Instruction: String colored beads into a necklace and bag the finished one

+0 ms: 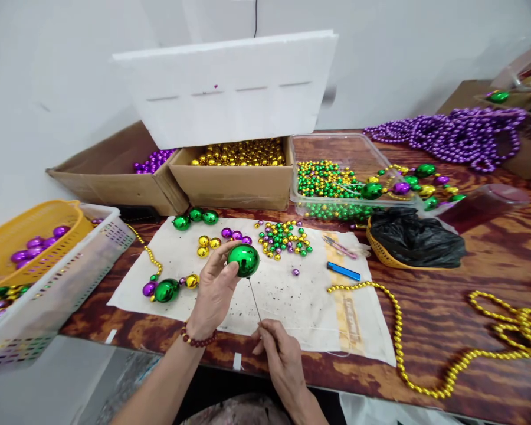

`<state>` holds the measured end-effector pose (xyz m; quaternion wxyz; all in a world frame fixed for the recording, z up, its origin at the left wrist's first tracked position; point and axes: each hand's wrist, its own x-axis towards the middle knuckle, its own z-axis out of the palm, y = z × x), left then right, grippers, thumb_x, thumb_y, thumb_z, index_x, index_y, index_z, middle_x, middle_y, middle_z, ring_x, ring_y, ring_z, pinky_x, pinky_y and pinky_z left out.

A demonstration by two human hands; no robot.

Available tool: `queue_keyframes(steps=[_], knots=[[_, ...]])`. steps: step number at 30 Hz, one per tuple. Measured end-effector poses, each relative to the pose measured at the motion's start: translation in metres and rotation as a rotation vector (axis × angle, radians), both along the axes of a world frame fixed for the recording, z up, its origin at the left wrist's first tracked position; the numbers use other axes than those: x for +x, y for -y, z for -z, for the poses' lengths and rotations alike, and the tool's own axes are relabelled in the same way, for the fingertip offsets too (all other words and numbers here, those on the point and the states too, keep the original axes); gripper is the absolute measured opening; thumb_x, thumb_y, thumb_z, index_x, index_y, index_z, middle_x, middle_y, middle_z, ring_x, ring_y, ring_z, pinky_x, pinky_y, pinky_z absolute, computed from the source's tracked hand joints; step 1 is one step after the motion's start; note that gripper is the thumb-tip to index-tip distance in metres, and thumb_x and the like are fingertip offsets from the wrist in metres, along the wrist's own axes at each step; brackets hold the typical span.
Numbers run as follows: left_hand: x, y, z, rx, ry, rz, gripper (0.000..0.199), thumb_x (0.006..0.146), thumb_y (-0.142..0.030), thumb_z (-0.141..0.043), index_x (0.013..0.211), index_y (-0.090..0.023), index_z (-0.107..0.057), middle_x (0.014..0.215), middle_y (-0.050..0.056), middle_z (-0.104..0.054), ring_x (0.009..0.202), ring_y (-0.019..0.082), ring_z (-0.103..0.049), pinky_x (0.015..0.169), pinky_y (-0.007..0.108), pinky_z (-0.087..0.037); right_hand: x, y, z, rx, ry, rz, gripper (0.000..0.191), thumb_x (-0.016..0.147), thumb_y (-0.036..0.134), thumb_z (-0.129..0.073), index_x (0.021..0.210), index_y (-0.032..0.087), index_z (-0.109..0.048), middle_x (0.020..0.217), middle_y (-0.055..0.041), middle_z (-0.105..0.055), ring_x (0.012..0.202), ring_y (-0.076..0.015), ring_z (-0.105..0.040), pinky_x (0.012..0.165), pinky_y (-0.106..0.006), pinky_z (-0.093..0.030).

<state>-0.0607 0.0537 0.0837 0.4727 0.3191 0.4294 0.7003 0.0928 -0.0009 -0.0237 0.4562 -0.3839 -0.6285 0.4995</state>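
My left hand [216,289], with a dark red bead bracelet at the wrist, is closed around a large shiny green bead [243,260] above the white cloth [274,313]. My right hand [279,348] pinches the lower end of a thin needle-like rod [254,300]. The rod's upper end meets the underside of the green bead; how far it goes in is hidden. On the cloth left of my left hand lies a strung section with a green bead [166,290], a purple bead [149,288] and a gold bead [192,281].
Small loose beads [287,239], a blue lighter [343,271] and pink-handled snips [340,247] lie on the cloth. A gold bead chain [398,319] crosses the table's right side. Behind stand cardboard boxes [234,183] and a clear tub [298,198]; a white basket [84,260] is at left.
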Motion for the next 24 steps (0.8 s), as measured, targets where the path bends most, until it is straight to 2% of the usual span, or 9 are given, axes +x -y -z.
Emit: queue_keyframes(steps=[7,12,19,24], knots=[[0.008,0.007,0.007,0.029,-0.09,0.016,0.041,0.074,-0.036,-0.082,0.112,-0.026,-0.071,0.111,0.007,-0.067,0.094,0.019,-0.062,0.083,0.028,-0.053,-0.007,-0.006,-0.006,0.003,-0.048,0.039,0.017,0.102,0.028,-0.045,0.099,0.02,-0.059,0.08,-0.0021,-0.073,0.048,-0.0103,-0.067,0.052,-0.019,-0.053],[0.009,0.016,0.016,0.072,-0.157,0.021,0.043,0.078,-0.035,-0.08,0.118,-0.028,-0.068,0.115,0.006,-0.066,0.091,0.017,-0.062,0.078,0.025,-0.052,-0.012,-0.012,-0.008,0.013,-0.056,0.04,0.018,0.103,0.027,-0.043,0.099,0.019,-0.059,0.074,0.0,-0.069,0.047,-0.0096,-0.065,0.051,-0.019,-0.052],[0.006,0.026,0.018,0.156,-0.291,-0.04,0.044,0.078,-0.032,-0.08,0.119,-0.028,-0.067,0.116,0.006,-0.059,0.105,0.021,-0.058,0.091,0.028,-0.05,-0.012,-0.012,-0.01,0.058,-0.062,0.008,0.017,0.102,0.025,-0.044,0.098,0.019,-0.06,0.07,0.001,-0.065,0.046,-0.0098,-0.064,0.051,-0.02,-0.052],[0.005,0.027,0.014,0.193,-0.362,0.011,0.042,0.081,-0.031,-0.077,0.122,-0.028,-0.064,0.125,0.008,-0.059,0.116,0.023,-0.055,0.097,0.029,-0.047,-0.013,-0.013,-0.007,0.096,-0.014,-0.024,0.02,0.103,0.027,-0.042,0.098,0.02,-0.059,0.068,0.0017,-0.063,0.045,-0.0094,-0.061,0.05,-0.02,-0.049]])
